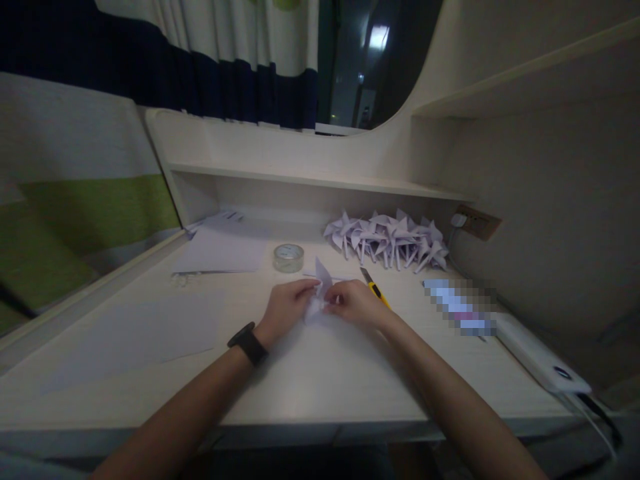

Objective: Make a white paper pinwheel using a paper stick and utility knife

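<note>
Between my two hands, just above the middle of the desk, is a folded white paper pinwheel (323, 275) with one pointed blade standing up. My left hand (286, 305), with a dark watch on its wrist, pinches the pinwheel's left side. On the other side my right hand (356, 301) has its fingertips closed on the paper near its centre. A roll of clear tape (289, 258) lies behind my left hand. Just behind my right hand rests a yellow utility knife (376, 289), its blade pointing away. Part of a thin white paper piece shows behind the pinwheel.
Several finished paper pinwheels (395, 237) are heaped at the back right under a shelf (320, 179). Paper stacks (220, 247) and a loose sheet (135, 333) lie to the left. On the right are a blurred-out phone (457, 307) and a white power strip (540, 353) with cables.
</note>
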A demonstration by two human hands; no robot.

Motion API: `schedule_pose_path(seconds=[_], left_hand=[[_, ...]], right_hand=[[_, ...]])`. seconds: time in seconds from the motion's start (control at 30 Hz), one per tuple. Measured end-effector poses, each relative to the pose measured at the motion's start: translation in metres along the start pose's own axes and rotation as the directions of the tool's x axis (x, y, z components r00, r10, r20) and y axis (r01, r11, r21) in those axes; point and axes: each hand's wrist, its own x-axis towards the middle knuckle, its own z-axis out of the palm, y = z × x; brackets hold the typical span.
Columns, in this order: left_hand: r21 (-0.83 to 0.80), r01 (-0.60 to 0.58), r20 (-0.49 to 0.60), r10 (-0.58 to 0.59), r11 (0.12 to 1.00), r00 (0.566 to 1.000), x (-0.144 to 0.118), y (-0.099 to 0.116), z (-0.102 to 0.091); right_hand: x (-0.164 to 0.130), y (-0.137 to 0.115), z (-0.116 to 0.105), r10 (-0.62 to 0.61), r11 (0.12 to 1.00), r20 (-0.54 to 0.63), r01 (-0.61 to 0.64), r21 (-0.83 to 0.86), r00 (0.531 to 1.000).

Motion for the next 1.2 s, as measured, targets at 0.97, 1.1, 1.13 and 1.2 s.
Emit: schedule_pose_path(seconds=[0.97, 1.1, 1.13, 1.2], left_hand=[[0.125, -0.057, 0.012, 0.056, 0.991, 0.998, 0.0007, -0.0051, -0.0045], [0.144, -0.065, 0.013, 0.063, 0.987, 0.998, 0.0004, -0.0052, -0.0049], [0.144, -0.067, 0.012, 0.066, 0.987, 0.998, 0.0003, -0.0050, -0.0051], [0.143, -0.072, 0.011, 0.072, 0.987, 0.997, 0.0001, -0.0044, -0.0055]], right_hand=[[-0.0045, -0.0048, 0.0040, -0.147, 0.983, -0.133, 0.130, -0.127, 0.980], [-0.0045, -0.0036, 0.0050, -0.147, 0.983, -0.136, 0.130, -0.130, 0.980], [-0.0045, -0.0037, 0.0049, -0.148, 0.982, -0.133, 0.130, -0.134, 0.980], [-0.0043, -0.0039, 0.0044, -0.149, 0.981, -0.124, 0.130, -0.145, 0.981]])
